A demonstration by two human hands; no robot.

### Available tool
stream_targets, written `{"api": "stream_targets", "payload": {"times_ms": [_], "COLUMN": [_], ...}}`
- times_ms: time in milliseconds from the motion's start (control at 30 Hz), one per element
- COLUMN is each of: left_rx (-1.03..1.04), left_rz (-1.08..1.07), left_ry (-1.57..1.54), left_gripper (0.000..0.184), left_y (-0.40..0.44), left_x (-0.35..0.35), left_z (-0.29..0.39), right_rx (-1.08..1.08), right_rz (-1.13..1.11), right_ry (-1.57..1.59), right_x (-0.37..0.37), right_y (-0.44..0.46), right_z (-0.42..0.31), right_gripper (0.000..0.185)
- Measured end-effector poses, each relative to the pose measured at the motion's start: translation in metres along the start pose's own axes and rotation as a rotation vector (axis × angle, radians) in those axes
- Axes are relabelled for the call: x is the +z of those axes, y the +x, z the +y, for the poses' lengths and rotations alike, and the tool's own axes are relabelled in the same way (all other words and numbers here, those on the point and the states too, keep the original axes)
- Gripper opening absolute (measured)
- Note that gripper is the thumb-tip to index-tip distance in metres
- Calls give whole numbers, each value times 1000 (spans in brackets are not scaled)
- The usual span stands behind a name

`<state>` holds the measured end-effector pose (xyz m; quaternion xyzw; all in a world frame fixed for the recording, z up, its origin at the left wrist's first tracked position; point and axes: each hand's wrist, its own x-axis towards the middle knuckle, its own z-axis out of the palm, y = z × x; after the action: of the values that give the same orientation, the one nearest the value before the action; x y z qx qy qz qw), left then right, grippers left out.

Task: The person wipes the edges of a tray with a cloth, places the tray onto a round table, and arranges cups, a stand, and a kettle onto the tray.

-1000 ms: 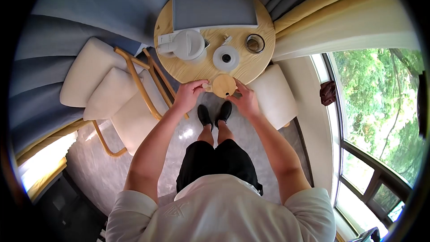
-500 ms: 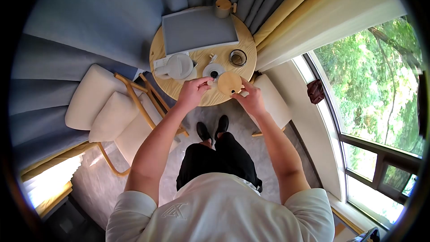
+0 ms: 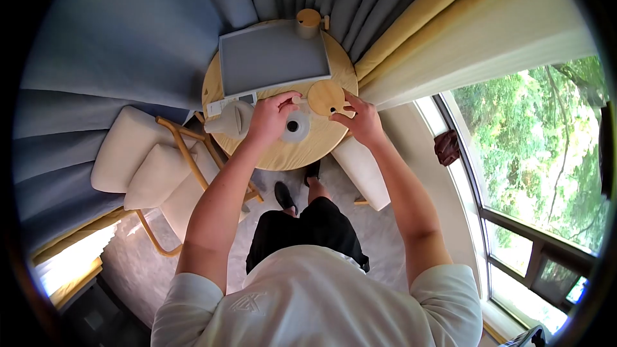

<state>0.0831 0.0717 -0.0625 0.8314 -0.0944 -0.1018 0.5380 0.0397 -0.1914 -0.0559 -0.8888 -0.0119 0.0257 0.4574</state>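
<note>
A cup with a round wooden lid [image 3: 326, 97] is held between my hands over the round wooden table [image 3: 283, 158]. My left hand [image 3: 272, 115] is closed on its small handle at the left. My right hand [image 3: 360, 117] has its fingers on the cup's right side. Below the cup, a white round base [image 3: 296, 127] with a black centre sits on the table. The white kettle [image 3: 231, 119] stands left of my left hand. At the back, a second wooden-lidded cup [image 3: 308, 22] stands at the right end of the grey tray [image 3: 274, 58].
A cushioned armchair [image 3: 160, 173] stands to the left. Another pale seat [image 3: 363, 170] is right of the table, partly beneath it. Grey and yellow curtains [image 3: 411, 26] hang behind, and a window [image 3: 527, 148] is on the right.
Both hands have carried the lidded cup forward, from the table's near edge to over its right part, hiding the dark glass. The feet have shifted, and the view has moved.
</note>
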Motion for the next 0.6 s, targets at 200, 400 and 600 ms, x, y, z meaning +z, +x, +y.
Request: {"api": "stream_targets", "payload": {"times_ms": [200,400,600], "left_rx": [30,-64,-69], "left_rz": [41,121,198], "left_ry": [71,34,-37], "left_gripper": [26,25,23], "left_y": [47,80,107], "left_x": [6,20,37], "left_z": [7,1,-13], "right_rx": [-57,-31,-122], "right_rz": [-11,-45,-15], "right_ry": [98,197,208], "right_x": [-12,-12,-3], "right_y": [54,96,137], "right_z": [17,37,80], "right_gripper": [71,67,62]}}
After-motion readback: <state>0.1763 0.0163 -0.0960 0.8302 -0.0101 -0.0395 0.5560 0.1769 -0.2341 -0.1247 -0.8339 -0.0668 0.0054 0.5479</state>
